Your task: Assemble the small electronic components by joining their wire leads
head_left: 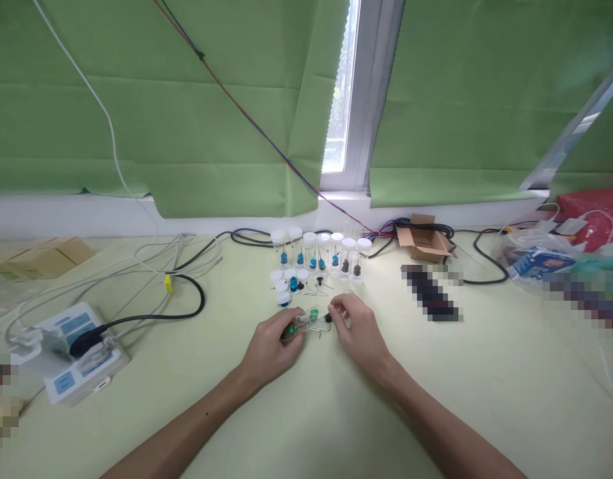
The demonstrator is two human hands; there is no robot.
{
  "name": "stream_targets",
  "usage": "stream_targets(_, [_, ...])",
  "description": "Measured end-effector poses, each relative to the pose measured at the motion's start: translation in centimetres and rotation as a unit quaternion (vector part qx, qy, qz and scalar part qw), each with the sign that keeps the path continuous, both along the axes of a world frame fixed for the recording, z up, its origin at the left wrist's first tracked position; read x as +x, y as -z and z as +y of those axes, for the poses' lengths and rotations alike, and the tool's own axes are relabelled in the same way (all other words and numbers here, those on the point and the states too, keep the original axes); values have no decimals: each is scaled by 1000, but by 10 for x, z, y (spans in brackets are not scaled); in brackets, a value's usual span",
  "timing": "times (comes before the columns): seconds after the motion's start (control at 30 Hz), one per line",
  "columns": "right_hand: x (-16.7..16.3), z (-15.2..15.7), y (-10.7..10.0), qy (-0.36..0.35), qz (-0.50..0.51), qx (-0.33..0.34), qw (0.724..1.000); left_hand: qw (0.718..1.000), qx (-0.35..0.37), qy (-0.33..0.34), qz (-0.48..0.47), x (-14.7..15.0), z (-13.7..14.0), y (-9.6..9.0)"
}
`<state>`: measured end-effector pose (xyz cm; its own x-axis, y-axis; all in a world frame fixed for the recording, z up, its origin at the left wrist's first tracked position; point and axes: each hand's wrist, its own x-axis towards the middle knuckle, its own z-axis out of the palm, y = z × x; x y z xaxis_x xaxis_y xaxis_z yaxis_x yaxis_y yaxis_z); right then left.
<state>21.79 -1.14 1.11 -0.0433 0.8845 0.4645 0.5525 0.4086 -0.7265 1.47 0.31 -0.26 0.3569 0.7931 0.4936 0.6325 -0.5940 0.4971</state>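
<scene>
My left hand is closed around a clear plastic tube that lies on its side, with small green parts showing in it. My right hand is closed, its thumb and forefinger pinching a small round black part near the tube's right end. Thin bent metal rods lie on the table between the hands. Just beyond, loose blue parts, black parts and white caps are scattered. The left fingertips are partly hidden behind the tube.
Several upright clear tubes with white caps stand in a row at the back. Farther right are an open cardboard box and plastic bags. A power strip with plugs and cables sits at left, near small yellow boxes.
</scene>
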Motion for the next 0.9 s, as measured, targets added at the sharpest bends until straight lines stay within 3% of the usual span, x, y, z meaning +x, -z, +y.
stream_targets(0.23, [2, 2, 7, 30, -66, 6, 997, 999, -27, -29, -35, 2, -2, -1])
stream_targets(0.47, [2, 2, 19, 16, -112, -58, 992, 997, -13, -53, -47, 3, -2, -5])
stream_targets(0.9, [3, 3, 12, -10, -107, -72, 992, 998, -34, -49, -32, 4, -3, -7])
